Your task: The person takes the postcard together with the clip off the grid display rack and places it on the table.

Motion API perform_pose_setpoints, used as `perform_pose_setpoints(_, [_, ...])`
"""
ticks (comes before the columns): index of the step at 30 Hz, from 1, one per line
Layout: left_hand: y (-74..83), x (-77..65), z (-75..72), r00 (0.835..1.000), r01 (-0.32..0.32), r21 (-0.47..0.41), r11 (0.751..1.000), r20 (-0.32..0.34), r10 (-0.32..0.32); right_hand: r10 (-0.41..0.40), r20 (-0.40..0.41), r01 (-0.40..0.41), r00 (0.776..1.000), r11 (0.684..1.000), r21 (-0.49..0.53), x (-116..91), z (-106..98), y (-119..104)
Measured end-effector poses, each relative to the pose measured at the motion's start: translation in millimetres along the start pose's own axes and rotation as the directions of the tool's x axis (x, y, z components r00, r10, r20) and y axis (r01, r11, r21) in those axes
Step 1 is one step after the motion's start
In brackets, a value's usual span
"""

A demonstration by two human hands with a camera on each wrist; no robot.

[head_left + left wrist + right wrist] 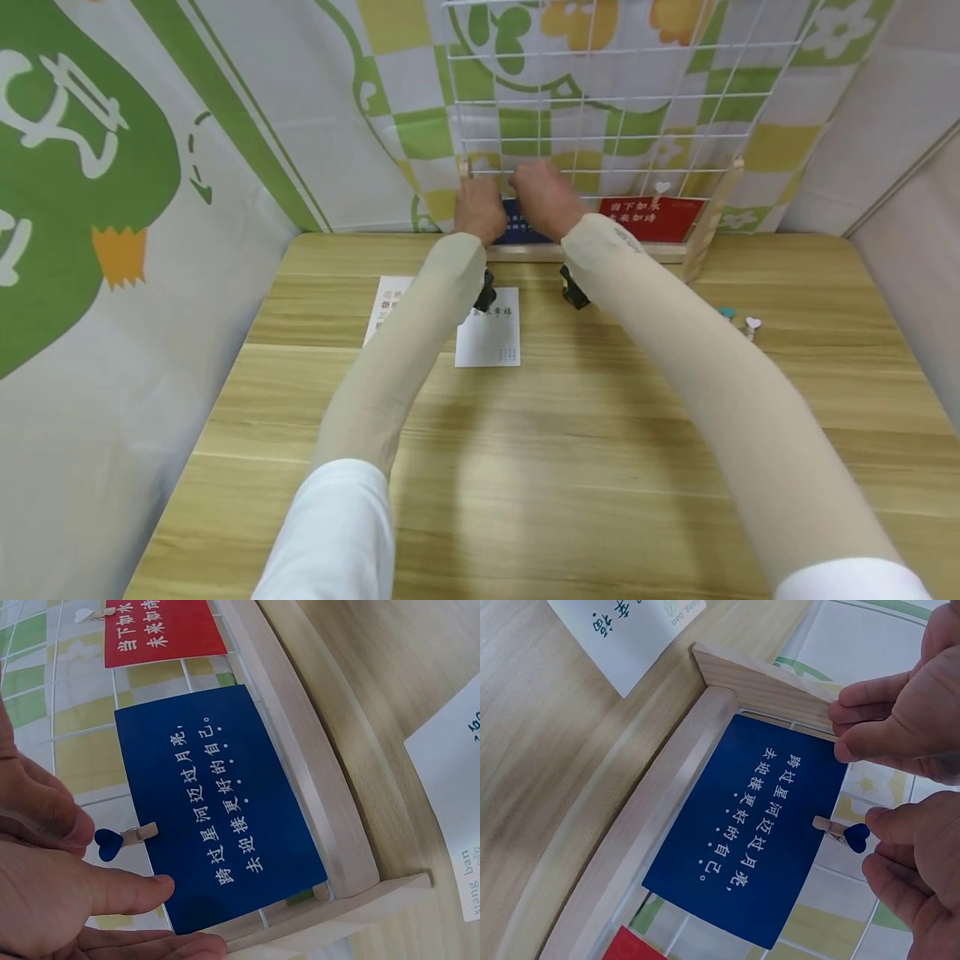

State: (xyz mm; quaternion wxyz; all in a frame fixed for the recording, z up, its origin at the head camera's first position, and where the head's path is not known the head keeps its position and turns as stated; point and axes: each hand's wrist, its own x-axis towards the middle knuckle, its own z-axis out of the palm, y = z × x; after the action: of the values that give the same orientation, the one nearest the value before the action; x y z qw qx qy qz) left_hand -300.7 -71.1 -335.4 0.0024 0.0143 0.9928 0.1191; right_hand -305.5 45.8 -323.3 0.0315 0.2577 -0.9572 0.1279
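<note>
Nearest first: the bench point(525, 467) has a white printed card point(489, 337) lying flat on it. Past that is the wooden base point(637, 252) of the rack, and just behind it the blue card point(161, 757), up against the white wire grid point(622, 50) with a blue-heart clothespin point(129, 838) on its top edge. Left hand point(480, 207) looks loose, thumb touching the card's upper corner; right hand point(547, 196) has relaxed fingers right beside the heart, not pinching it as far as I can see. Card's probably feather-light, stiffish, smooth, easy to crease, so I'd hold it by the edges. Peg's tiny and springy; I'd squeeze the heart end.
</note>
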Motion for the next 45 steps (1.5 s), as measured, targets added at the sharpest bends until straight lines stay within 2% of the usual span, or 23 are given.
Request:
perform_pose_setpoints(3, [-0.1,0.6,0.7,1.0,-0.005,0.01,1.0,-0.009,0.005,-0.001,0.004,0.001,1.0,1.0,-0.023,1.3,-0.1,-0.6])
perform_pose_setpoints(8, [-0.4,2.9,5.0,0.999,-0.015,0.04,0.999,-0.034,0.016,-0.02,0.032,0.024,0.999,0.992,-0.12,1.6,3.2,-2.5])
perform_pose_setpoints(12, [0.6,5.0,8.3,0.999,0.0,0.059,0.998,-0.053,0.003,-0.013,0.038,0.019,0.999,0.986,-0.166,0.9,6.7,-4.6])
perform_pose_setpoints(18, [0.3,8.9,9.6,0.997,0.038,0.108,0.993,-0.064,-0.032,-0.004,0.034,0.011,0.999,0.982,-0.188,3.3,9.8,-6.5])
perform_pose_setpoints(25, [-1.9,14.8,12.4,0.997,0.04,0.16,0.986,-0.065,-0.03,0.009,0.026,-0.004,1.0,0.982,-0.19,6.8,13.1,-6.0])
perform_pose_setpoints(37, [-2.3,16.0,15.0,0.997,0.046,0.148,0.988,-0.076,-0.035,0.012,0.029,-0.006,0.999,0.978,-0.21,13.0,13.3,-3.6])
perform_pose_setpoints(45, [-3.4,12.3,16.9,0.99,0.015,0.138,0.99,-0.138,0.004,-0.001,-0.017,-0.003,1.0,0.978,-0.211,16.7,12.6,-3.8])
